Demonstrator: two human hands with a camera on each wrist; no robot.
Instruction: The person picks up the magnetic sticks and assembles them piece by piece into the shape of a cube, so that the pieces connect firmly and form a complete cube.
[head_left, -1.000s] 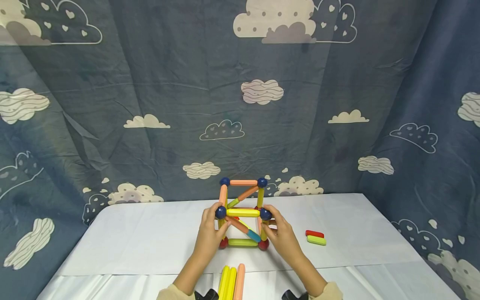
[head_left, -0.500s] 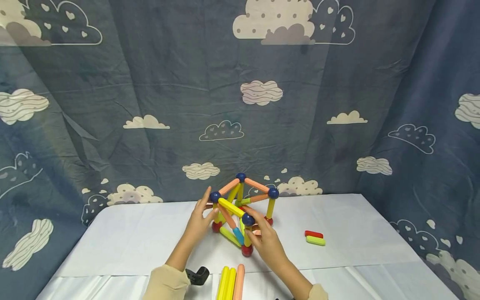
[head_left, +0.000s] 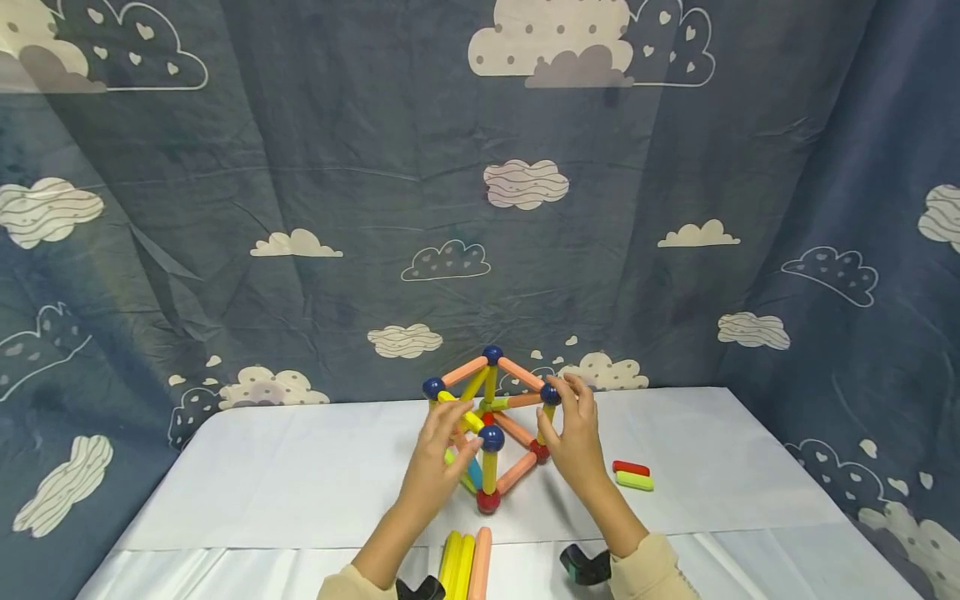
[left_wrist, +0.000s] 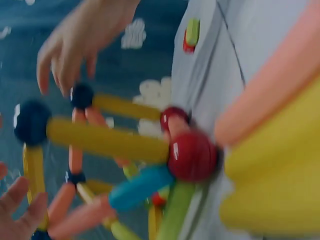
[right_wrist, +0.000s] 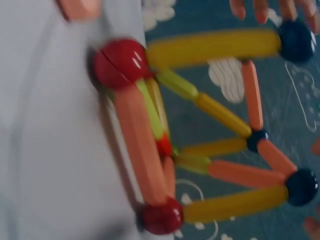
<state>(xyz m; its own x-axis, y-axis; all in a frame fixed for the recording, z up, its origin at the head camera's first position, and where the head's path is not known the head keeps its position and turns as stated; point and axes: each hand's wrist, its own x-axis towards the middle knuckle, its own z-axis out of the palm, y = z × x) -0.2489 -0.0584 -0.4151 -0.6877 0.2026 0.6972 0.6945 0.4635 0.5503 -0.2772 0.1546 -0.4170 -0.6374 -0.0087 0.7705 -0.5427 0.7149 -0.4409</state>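
Observation:
A cube-like frame of magnetic rods and balls (head_left: pixel 490 473) stands on the white table, with blue balls at the top and red balls at the bottom. In the head view my left hand (head_left: pixel 438 458) is at the top yellow rod (left_wrist: pixel 34 172), beside the front blue ball (head_left: pixel 491 438). Its fingers are extended, not wrapped round the rod. My right hand (head_left: pixel 576 437) has thumb and fingers spread about the right blue ball (right_wrist: pixel 302 187); the right wrist view shows fingertips apart from it. A diagonal of an orange and a blue rod (left_wrist: pixel 140 187) crosses one side.
Several yellow rods and an orange rod (head_left: pixel 480 562) lie at the near edge. A short red rod (head_left: pixel 631 468) and a green rod (head_left: pixel 634 481) lie to the right. A cloud-patterned curtain (head_left: pixel 360 200) hangs behind the white table (head_left: pixel 247 483).
The frame has been turned so that one corner faces me. My left hand has shifted to the front top rod, and my right hand has gone from the front blue ball to the right one.

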